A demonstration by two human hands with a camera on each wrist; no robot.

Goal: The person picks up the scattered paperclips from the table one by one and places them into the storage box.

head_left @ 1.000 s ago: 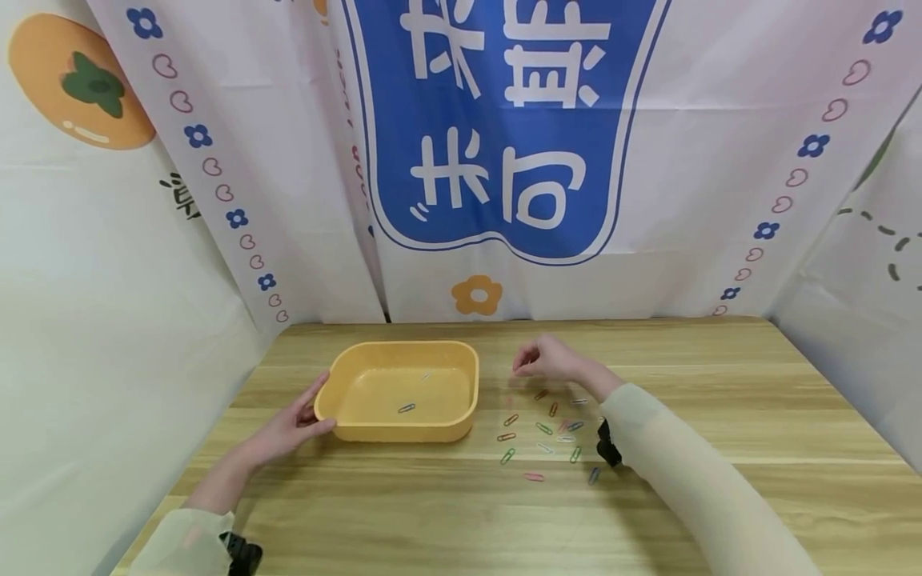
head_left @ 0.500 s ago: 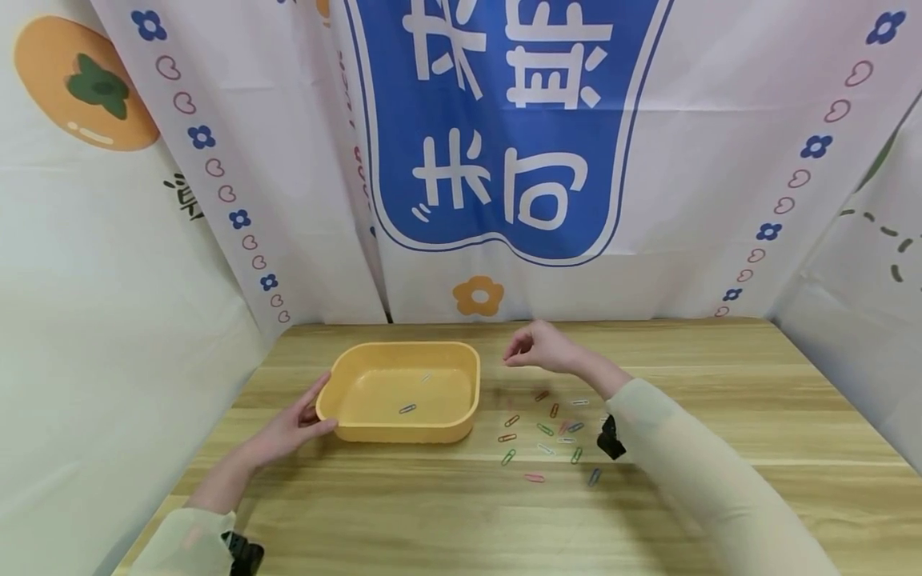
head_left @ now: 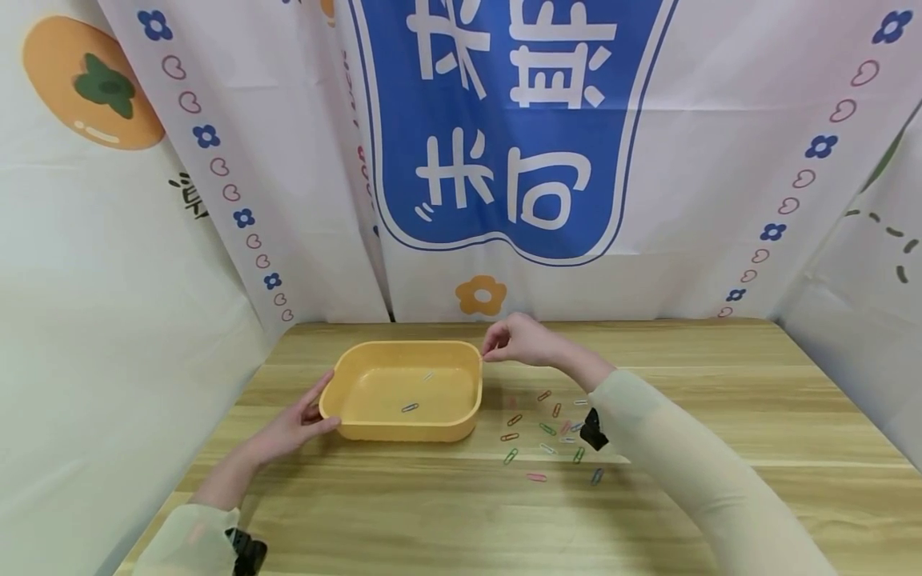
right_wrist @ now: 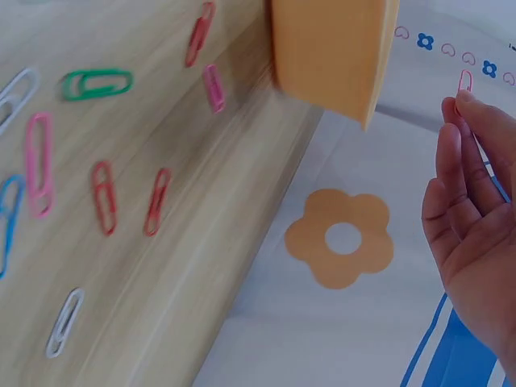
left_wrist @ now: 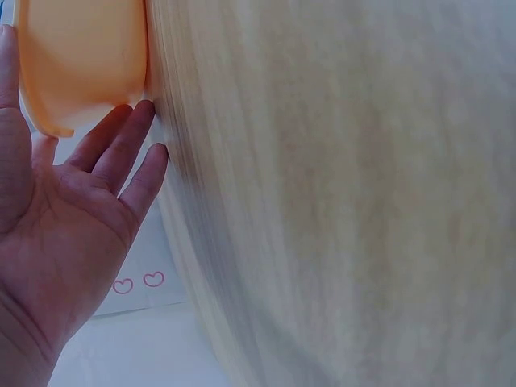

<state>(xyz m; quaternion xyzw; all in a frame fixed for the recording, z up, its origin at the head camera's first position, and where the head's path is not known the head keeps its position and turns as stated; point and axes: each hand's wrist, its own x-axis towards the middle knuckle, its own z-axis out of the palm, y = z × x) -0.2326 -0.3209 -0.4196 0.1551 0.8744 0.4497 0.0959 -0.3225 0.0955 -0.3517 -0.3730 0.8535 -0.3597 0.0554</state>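
Wood-grain table, white printed cloth behind it with a blue panel carrying white characters, orange flower print below that. Yellow tray sits on the table, so all places go by it.

At the tray's left end is my left hand: thumb and fingers spread apart, thumb on the near corner, fingers against the outer wall farther back. Palm shows in the left wrist view, fingers only slightly bent.

At the tray's right end is my right hand, thumb and index together, pinching a small reddish clip. Fingertips are up beside the tray's far right corner; can't tell if they touch the rim.

Inside the tray lie two clips: a bluish clip toward the near side, a pale clip farther back.

Right of the tray, loose clips scatter flat on the table: an orange-red clip just off its near right corner, a green clip a bit nearer me, then a pink clip, a white clip, and a blue clip farther right of it.

Pale sleeves, black wrist straps.
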